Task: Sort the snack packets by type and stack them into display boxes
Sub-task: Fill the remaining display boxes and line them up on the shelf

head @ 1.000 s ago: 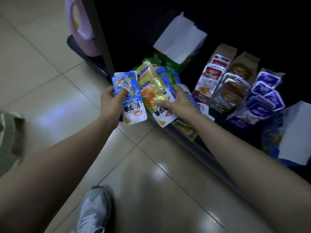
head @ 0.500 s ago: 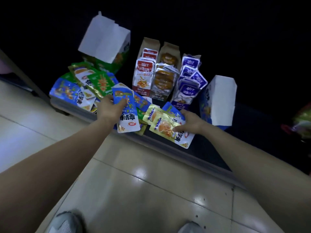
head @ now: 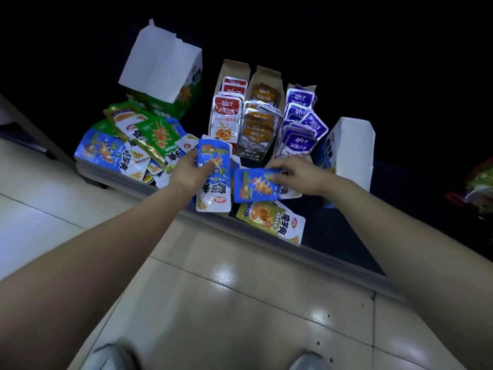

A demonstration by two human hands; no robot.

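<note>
My left hand grips a blue snack packet held upright at the shelf's front edge. My right hand pinches a second blue packet lying crosswise just to the right. A yellow packet lies on the shelf below it. A loose pile of blue, green and yellow packets sits at the left. Behind stand three filled display boxes: red packets, brown packets, purple packets.
A green box with a white raised flap stands behind the pile. A blue box with a white flap stands at the right of my right hand. The shelf's front edge runs diagonally above the tiled floor. Both my shoes show at the bottom.
My right hand has let the yellow packet lie on the shelf and now pinches a blue packet. My left hand still holds its blue packet.
</note>
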